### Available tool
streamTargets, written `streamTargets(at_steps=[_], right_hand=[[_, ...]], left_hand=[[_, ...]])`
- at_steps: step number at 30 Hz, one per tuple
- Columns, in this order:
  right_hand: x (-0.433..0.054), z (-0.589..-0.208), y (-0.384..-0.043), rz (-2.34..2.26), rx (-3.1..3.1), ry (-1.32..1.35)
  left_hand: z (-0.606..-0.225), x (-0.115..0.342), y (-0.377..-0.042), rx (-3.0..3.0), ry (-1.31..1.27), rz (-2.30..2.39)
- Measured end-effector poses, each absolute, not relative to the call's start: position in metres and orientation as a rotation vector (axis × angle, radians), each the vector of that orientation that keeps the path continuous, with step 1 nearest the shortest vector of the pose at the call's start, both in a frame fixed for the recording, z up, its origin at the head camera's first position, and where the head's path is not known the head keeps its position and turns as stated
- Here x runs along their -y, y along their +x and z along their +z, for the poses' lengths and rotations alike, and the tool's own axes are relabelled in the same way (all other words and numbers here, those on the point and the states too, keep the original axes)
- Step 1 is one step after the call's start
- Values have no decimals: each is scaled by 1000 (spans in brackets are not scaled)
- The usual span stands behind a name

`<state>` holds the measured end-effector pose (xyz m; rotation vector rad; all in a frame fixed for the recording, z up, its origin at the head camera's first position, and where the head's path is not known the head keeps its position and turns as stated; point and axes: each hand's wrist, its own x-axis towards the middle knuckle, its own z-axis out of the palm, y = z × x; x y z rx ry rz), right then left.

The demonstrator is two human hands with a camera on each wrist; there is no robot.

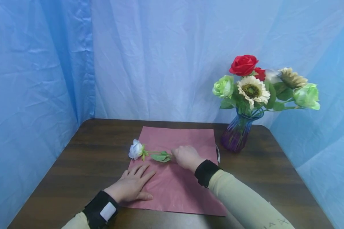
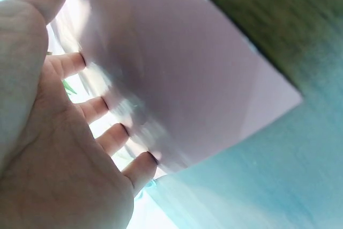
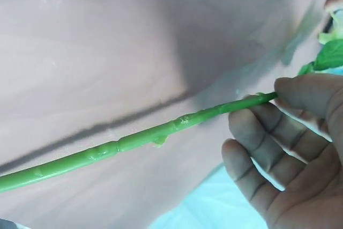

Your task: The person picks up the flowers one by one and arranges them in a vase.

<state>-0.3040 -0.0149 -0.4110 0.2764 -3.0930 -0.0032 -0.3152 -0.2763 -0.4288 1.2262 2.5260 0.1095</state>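
A white rose (image 1: pixel 136 149) with a green stem lies across a sheet of pink wrapping paper (image 1: pixel 175 187). Its bloom is over the paper's left edge, and its leaves (image 1: pixel 161 156) point toward the right. My right hand (image 1: pixel 187 157) pinches the stem (image 3: pixel 134 139) between thumb and fingers; the right wrist view shows the stem running past the hand, slightly off the paper, with a shadow beneath. With fingers spread, my left hand (image 1: pixel 133 184) rests on the paper near its lower left edge, below the bloom. In the left wrist view the fingertips touch the paper (image 2: pixel 203 89).
A blue and purple glass vase (image 1: pixel 237 135) stands at the back right of the dark wooden table (image 1: pixel 91 152). It holds red, green and cream flowers (image 1: pixel 250 90). A thin white cord (image 1: pixel 218 154) shows beside the paper's right edge. Blue curtains (image 1: pixel 160 63) hang behind.
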Motion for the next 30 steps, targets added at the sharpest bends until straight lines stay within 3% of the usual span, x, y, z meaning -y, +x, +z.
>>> streamTargets(at_steps=[12,30], right_hand=[[18,-384,-300,-14,3035,321],[2,-350,-297,8,2990,317]], left_hand=[[-445,283,-321,-2556,1313,158],[-431,275,-317,-2534,1238,73]])
